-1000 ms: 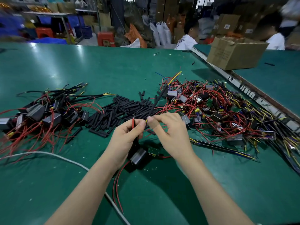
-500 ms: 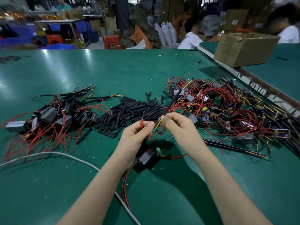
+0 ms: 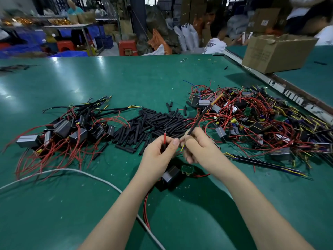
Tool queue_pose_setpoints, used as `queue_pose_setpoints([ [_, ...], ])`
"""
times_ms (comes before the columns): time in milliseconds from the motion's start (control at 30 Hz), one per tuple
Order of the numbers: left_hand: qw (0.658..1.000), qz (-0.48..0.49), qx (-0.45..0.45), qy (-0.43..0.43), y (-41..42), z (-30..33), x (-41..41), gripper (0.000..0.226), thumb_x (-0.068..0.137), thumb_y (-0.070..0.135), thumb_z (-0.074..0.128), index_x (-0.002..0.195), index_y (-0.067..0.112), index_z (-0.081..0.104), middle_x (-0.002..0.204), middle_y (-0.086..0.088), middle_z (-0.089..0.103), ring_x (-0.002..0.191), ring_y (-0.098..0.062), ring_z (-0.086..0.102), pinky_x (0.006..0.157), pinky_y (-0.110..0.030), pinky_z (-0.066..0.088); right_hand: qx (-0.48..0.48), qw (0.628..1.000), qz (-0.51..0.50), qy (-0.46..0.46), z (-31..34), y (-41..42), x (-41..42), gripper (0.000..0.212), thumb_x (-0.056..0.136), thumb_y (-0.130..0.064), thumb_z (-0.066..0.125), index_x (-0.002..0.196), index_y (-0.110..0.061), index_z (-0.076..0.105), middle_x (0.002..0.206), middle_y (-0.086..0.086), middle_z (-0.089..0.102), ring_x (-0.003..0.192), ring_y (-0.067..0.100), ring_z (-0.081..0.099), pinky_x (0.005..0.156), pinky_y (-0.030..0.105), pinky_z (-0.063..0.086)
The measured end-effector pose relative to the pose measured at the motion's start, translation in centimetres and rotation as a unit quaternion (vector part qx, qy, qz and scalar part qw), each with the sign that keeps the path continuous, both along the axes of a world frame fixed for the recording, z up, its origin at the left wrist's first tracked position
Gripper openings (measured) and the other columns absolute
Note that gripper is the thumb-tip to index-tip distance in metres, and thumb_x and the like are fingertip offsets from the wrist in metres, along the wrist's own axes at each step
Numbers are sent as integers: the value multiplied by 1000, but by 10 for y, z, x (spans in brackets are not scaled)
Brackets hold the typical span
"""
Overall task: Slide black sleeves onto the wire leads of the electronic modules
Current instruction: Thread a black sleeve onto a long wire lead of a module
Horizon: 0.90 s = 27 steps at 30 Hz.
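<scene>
The left hand point(image 3: 160, 152) pinches a red wire lead point(image 3: 165, 137) between thumb and forefinger, its bared tip standing upright above the fingers. Just beside it, at 3 o'clock, the right hand point(image 3: 198, 150) pinches a long black sleeve point(image 3: 200, 117) that slants up toward 1 o'clock over the tangle, with a yellow wire end point(image 3: 182, 147) showing at its lower mouth; whether the yellow wire runs fully through the sleeve I cannot tell. Below both hands, at 6 o'clock, a black electronic module point(image 3: 170, 175) with a small green circuit board point(image 3: 186, 168) lies on the green table point(image 3: 90, 204). A pile of loose black sleeves point(image 3: 155, 121) lies at 12 o'clock from the hands. At 9 o'clock lies a heap of modules with sleeved leads point(image 3: 75, 127); at 2 o'clock, a heap of modules with bare red and yellow wires point(image 3: 261, 120). A white cable point(image 3: 72, 171) curves across the table at 8 o'clock. A cardboard box point(image 3: 275, 53) sits far off at 1 o'clock.
</scene>
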State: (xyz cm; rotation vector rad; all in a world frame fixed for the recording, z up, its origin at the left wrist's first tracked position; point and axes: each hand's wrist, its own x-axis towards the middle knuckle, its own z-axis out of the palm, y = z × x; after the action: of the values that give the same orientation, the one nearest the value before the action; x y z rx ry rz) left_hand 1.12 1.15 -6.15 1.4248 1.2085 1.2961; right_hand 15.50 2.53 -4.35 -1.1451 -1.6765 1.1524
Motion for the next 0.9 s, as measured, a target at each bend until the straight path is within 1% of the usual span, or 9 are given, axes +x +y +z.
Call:
queue_pose_setpoints([
  [167,999,-6,13,40,0,0,1,19,94,21,57,75,23,59,53,19,52,54,-1,41,55,-18,36,-32,998,-19,60,2,0,-2,15,84,-30,46,85,-16,43,63,4,47,45,10,38,47,21,32],
  [300,999,-6,0,47,0,0,1,19,94,28,57,81,14,62,52,16,48,54,-6,37,52,-20,33,-43,995,-32,84,1,1,-3,17,88,-14,61,81,-17,46,56,-4,47,42,10,43,43,20,34],
  [367,998,-2,2,55,0,0,-1,18,93,28,57,81,15,62,54,14,49,55,-7,39,54,-22,34,-15,998,-35,47,0,2,-2,18,88,-17,63,80,-21,47,57,-6,53,48,11,53,50,24,40],
  [467,999,12,12,44,0,1,-3,16,93,26,58,79,20,63,60,7,51,57,-8,44,57,-22,37,44,999,-20,-15,3,1,6,16,89,-24,63,80,-27,51,66,-8,60,66,13,63,70,34,50],
  [533,999,25,13,34,1,1,-4,15,92,27,59,80,20,64,62,8,55,58,-4,49,58,-18,41,74,996,-17,-53,5,2,11,14,90,-25,62,82,-31,52,73,-14,62,77,9,62,76,28,49],
  [667,999,29,2,46,2,-1,-5,17,91,32,59,83,18,65,62,13,57,58,-1,52,60,-16,43,125,982,-22,-142,5,2,13,6,93,-27,58,92,-23,54,84,-17,57,83,-7,51,68,7,36],
  [800,999,24,-1,25,3,-1,-5,15,92,29,58,82,20,64,65,13,59,58,2,54,60,-10,45,189,972,-27,-135,8,0,12,8,92,-16,61,90,-18,54,99,-6,57,90,1,49,78,1,32],
  [833,1000,20,-2,18,3,0,-4,15,92,28,58,81,20,64,64,14,58,58,2,55,60,-10,44,194,973,-28,-123,8,-1,11,9,91,-13,62,89,-17,54,100,-4,58,93,5,50,80,3,34],
  [900,1000,11,-5,9,2,1,-4,15,92,27,58,81,20,64,60,16,57,56,3,54,59,-8,43,165,982,-24,-85,9,-2,10,10,91,-12,61,89,-18,55,93,-3,62,88,12,56,80,18,43],
])
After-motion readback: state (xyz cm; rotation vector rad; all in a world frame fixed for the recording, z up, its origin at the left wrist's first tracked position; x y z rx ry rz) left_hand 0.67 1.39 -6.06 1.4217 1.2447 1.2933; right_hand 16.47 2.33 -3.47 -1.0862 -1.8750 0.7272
